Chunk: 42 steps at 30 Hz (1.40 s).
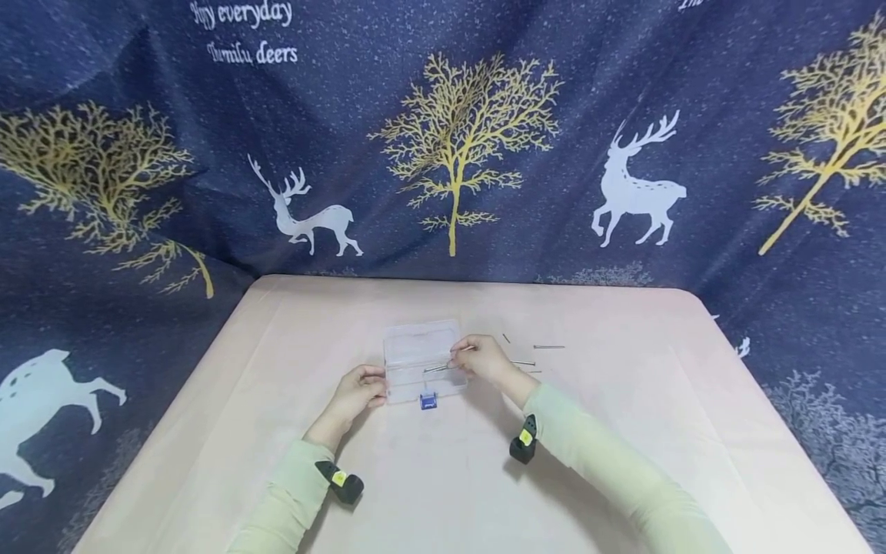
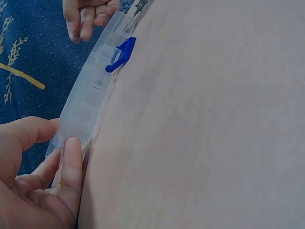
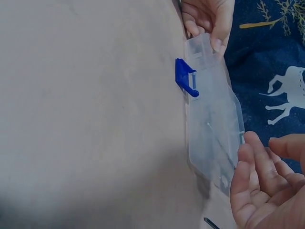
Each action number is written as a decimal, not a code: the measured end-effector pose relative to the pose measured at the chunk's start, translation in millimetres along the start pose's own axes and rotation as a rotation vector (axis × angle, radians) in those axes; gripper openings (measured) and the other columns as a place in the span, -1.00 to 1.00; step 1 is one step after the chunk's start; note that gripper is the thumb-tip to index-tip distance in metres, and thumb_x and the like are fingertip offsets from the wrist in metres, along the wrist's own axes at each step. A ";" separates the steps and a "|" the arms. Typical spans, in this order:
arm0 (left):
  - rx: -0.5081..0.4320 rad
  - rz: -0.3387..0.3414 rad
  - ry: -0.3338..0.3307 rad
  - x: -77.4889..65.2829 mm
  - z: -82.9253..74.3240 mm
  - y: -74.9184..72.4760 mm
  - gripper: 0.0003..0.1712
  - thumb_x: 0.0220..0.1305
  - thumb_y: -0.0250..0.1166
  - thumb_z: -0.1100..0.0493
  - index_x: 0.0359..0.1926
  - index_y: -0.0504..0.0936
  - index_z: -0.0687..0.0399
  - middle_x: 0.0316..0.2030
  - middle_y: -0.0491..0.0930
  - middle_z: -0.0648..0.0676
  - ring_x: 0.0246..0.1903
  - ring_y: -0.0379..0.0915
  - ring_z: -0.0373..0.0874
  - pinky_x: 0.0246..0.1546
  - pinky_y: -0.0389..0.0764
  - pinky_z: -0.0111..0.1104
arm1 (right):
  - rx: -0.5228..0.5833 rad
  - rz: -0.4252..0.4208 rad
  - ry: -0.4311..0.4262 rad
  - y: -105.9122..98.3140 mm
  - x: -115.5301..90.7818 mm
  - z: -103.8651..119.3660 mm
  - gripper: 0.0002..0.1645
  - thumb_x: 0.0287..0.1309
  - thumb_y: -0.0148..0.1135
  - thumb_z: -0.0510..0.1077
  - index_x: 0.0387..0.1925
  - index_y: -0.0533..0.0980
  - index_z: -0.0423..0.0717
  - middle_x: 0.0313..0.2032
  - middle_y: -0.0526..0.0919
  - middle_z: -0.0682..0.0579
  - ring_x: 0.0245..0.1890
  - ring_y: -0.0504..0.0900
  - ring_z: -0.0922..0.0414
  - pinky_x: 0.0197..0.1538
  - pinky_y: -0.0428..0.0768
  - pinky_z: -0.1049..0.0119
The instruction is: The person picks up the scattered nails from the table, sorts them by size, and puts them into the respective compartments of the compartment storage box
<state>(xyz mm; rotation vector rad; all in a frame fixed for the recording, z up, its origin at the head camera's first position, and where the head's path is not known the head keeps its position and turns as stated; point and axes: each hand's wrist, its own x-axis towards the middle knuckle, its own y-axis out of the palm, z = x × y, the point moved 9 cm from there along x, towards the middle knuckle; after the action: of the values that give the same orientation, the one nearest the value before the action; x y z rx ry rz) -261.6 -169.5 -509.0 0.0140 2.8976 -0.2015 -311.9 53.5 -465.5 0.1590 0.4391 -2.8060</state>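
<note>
A clear plastic box (image 1: 408, 377) with a blue latch (image 1: 428, 401) lies on the table, its lid (image 1: 422, 342) raised at the back. My left hand (image 1: 358, 391) grips the box's left end; in the left wrist view its thumb and fingers (image 2: 72, 157) press on the clear wall. Over the right part of the box, my right hand (image 1: 479, 358) pinches a long thin metal nail (image 1: 436, 369), which points left across the inside. Through the clear wall in the right wrist view, the slim shaft (image 3: 220, 140) shows beside the right hand's fingertips (image 3: 246, 150).
To the right of the box lie a long nail (image 1: 549, 347), a short dark one (image 1: 506, 338) and another long one (image 1: 524, 363) partly behind the right wrist. A dark blue cloth (image 1: 512, 192) with trees and deer hangs behind the table's far edge (image 1: 471, 282).
</note>
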 end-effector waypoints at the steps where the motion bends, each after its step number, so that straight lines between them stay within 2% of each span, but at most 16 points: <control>1: 0.005 0.000 -0.001 -0.4 -0.3 -0.1 -0.55 0.11 0.10 0.46 0.08 0.37 0.50 -0.26 0.51 0.16 -0.38 0.48 -0.26 -0.37 0.66 -0.57 | -0.003 -0.003 0.002 -1.5 -0.9 -0.1 -0.72 0.13 0.10 -0.36 -0.13 0.50 -0.47 -0.35 0.71 -0.24 -0.40 0.69 -0.04 -0.37 0.72 0.33; 4: 0.014 -0.001 -0.008 0.3 0.7 -0.3 -0.55 0.13 0.10 0.45 0.09 0.38 0.48 -0.26 0.51 0.14 -0.38 0.49 -0.27 -0.35 0.67 -0.57 | -0.019 -0.021 0.006 -7.9 -4.2 1.0 -0.75 0.16 0.09 -0.35 -0.16 0.52 -0.45 -0.34 0.70 -0.26 -0.36 0.70 -0.09 -0.30 0.75 0.25; 10: 0.008 -0.010 -0.011 2.6 2.6 -1.3 -0.56 0.12 0.11 0.46 0.07 0.39 0.47 -0.28 0.52 0.12 -0.39 0.49 -0.27 -0.37 0.66 -0.58 | -0.062 -0.045 -0.040 -25.5 -8.5 6.2 -0.77 0.15 0.07 -0.35 -0.20 0.53 -0.46 -0.35 0.69 -0.28 -0.43 0.68 -0.02 -0.30 0.75 0.22; 16: 0.012 0.004 -0.009 3.5 3.0 -2.0 -0.55 0.14 0.12 0.44 0.09 0.38 0.48 -0.23 0.53 0.18 -0.38 0.50 -0.25 -0.37 0.66 -0.59 | -0.156 -0.089 -0.035 -51.6 -9.9 6.2 -0.75 0.18 0.06 -0.30 -0.19 0.53 -0.43 -0.37 0.69 -0.24 -0.33 0.66 -0.19 -0.27 0.74 0.10; 18: 0.013 0.007 -0.010 2.7 3.0 -2.4 -0.54 0.15 0.12 0.44 0.10 0.37 0.48 -0.21 0.53 0.19 -0.37 0.50 -0.26 -0.36 0.66 -0.58 | -0.162 -0.096 -0.025 -59.3 -10.3 6.0 -0.74 0.19 0.05 -0.30 -0.18 0.53 -0.44 -0.36 0.68 -0.24 -0.34 0.66 -0.19 -0.25 0.74 0.08; 20: 0.012 0.006 -0.016 2.5 3.3 -2.9 -0.55 0.16 0.12 0.44 0.11 0.36 0.47 -0.20 0.53 0.20 -0.37 0.49 -0.27 -0.35 0.66 -0.58 | -0.170 -0.108 -0.017 -67.6 -10.6 5.1 -0.74 0.20 0.05 -0.30 -0.17 0.52 -0.43 -0.36 0.68 -0.24 -0.38 0.67 -0.13 -0.26 0.75 0.12; 24: 0.016 0.006 -0.014 1.5 1.7 -2.3 -0.55 0.17 0.12 0.42 0.11 0.36 0.47 -0.22 0.53 0.17 -0.39 0.48 -0.27 -0.37 0.65 -0.60 | -0.243 -0.152 -0.024 -85.0 -10.4 0.9 -0.77 0.19 0.08 -0.27 -0.21 0.55 -0.37 -0.37 0.69 -0.17 -0.37 0.67 0.03 -0.27 0.71 0.34; 27: 0.019 0.005 -0.013 2.5 2.0 -1.5 -0.56 0.17 0.12 0.43 0.10 0.37 0.46 -0.24 0.52 0.14 -0.39 0.47 -0.28 -0.37 0.64 -0.60 | -0.315 -0.185 -0.050 -95.0 -11.7 -2.5 -0.80 0.17 0.11 -0.28 -0.26 0.56 -0.36 -0.36 0.69 -0.17 -0.28 0.65 0.00 -0.19 0.68 0.31; 32: 0.006 -0.001 -0.012 5.4 4.7 -1.4 -0.59 0.18 0.11 0.44 0.08 0.38 0.47 -0.29 0.51 0.10 -0.41 0.47 -0.28 -0.39 0.65 -0.60 | -0.405 -0.187 -0.077 -102.9 -14.3 -10.5 -0.81 0.14 0.15 -0.28 -0.26 0.56 -0.37 -0.25 0.65 -0.24 -0.13 0.59 -0.15 0.03 0.61 0.02; 34: 0.002 -0.001 -0.012 6.0 5.4 -1.2 -0.59 0.18 0.11 0.44 0.08 0.38 0.48 -0.30 0.51 0.09 -0.42 0.47 -0.29 -0.39 0.64 -0.60 | -0.442 -0.184 -0.084 -105.4 -15.6 -14.0 -0.81 0.14 0.16 -0.28 -0.27 0.56 -0.36 -0.22 0.64 -0.25 -0.10 0.57 -0.16 0.07 0.58 -0.03; 37: -0.004 0.004 -0.010 6.0 5.6 -0.7 -0.60 0.19 0.11 0.44 0.08 0.37 0.49 -0.31 0.51 0.08 -0.42 0.47 -0.29 -0.40 0.64 -0.60 | -0.498 -0.176 -0.089 -108.4 -18.2 -18.0 -0.82 0.13 0.17 -0.28 -0.27 0.56 -0.35 -0.22 0.64 -0.26 -0.11 0.57 -0.16 0.06 0.57 -0.05; 42: -0.007 0.007 -0.014 4.2 3.0 -0.9 -0.59 0.19 0.12 0.44 0.08 0.37 0.49 -0.31 0.51 0.08 -0.43 0.47 -0.28 -0.40 0.64 -0.61 | -0.565 -0.153 -0.087 -111.4 -21.6 -23.4 -0.84 0.10 0.20 -0.30 -0.29 0.57 -0.35 -0.27 0.66 -0.23 -0.23 0.60 -0.09 -0.08 0.64 0.03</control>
<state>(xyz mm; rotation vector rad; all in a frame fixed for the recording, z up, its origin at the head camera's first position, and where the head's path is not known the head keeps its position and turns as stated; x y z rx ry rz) -265.0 -170.8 -512.7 0.0221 2.8843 -0.1899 -324.0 168.1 -453.0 -0.1237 1.2352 -2.6886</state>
